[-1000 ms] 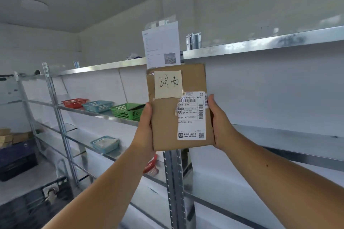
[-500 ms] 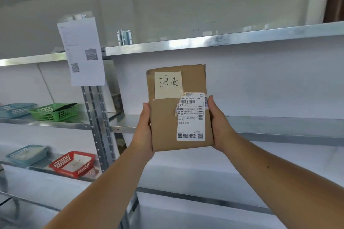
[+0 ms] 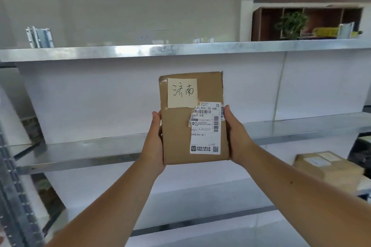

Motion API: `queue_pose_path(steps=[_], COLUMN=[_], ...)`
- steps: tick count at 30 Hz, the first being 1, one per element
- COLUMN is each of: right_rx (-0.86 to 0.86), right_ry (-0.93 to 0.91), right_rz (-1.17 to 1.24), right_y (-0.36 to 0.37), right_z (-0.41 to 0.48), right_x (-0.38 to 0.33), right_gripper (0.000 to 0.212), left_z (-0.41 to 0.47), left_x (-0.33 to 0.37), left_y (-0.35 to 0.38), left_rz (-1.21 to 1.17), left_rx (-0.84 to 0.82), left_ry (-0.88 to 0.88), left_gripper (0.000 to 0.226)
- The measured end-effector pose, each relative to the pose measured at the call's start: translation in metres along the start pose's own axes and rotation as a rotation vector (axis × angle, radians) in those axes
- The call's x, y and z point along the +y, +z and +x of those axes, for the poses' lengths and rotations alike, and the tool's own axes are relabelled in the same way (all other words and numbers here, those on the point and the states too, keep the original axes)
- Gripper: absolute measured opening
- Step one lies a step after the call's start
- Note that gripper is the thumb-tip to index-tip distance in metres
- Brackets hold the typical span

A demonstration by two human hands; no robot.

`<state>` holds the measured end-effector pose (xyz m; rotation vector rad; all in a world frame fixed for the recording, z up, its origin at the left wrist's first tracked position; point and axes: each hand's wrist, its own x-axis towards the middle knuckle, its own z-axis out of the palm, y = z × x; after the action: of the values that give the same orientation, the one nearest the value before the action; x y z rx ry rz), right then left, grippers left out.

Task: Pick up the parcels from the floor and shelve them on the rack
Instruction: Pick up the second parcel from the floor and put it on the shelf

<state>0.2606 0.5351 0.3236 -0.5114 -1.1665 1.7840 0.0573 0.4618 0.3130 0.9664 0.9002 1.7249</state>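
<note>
Fingers of both hands hidden behind parcel; small label print unreadable. Parcel upright, long axis vertical, label side toward camera (handwritten note at top). Left hand and right hand clamp its side edges, before the rack

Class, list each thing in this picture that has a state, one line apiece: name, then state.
Brown parcel: upright, held in the air before the rack, labels facing the camera.
Left hand: gripping the parcel's left edge.
Right hand: gripping the parcel's right edge.
Middle shelf: bare where visible.
Second parcel: lying flat at lower right, already shelved.
</note>
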Motion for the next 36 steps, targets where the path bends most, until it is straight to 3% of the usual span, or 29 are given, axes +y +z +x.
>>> queue_pose_path(steps=[18, 26, 33, 36], right_rx=[0.295, 0.474, 0.595, 0.581], right_ry=[-0.121, -0.124, -0.140, -0.153], right_rz=[-0.119, -0.166, -0.159, -0.143], right_y=[-0.038, -0.059, -0.078, -0.089], right_z=[-0.009, -0.041, -0.082, -0.098], right_x=[-0.038, -0.053, -0.069, -0.074], right_gripper=[0.068, 0.068, 0.065, 0.064], left_z=[0.065, 0.064, 0.059, 0.055], left_x=[-0.025, -0.044, -0.063, -0.072], left_y=[0.053, 0.085, 0.121, 0.140], left_rz=[-0.037, -0.002, -0.008, -0.011], left_rx=[-0.303, -0.435, -0.490, -0.545], left_ry=[-0.271, -0.250, -0.256, -0.265], left_gripper=[0.091, 0.093, 0.075, 0.077])
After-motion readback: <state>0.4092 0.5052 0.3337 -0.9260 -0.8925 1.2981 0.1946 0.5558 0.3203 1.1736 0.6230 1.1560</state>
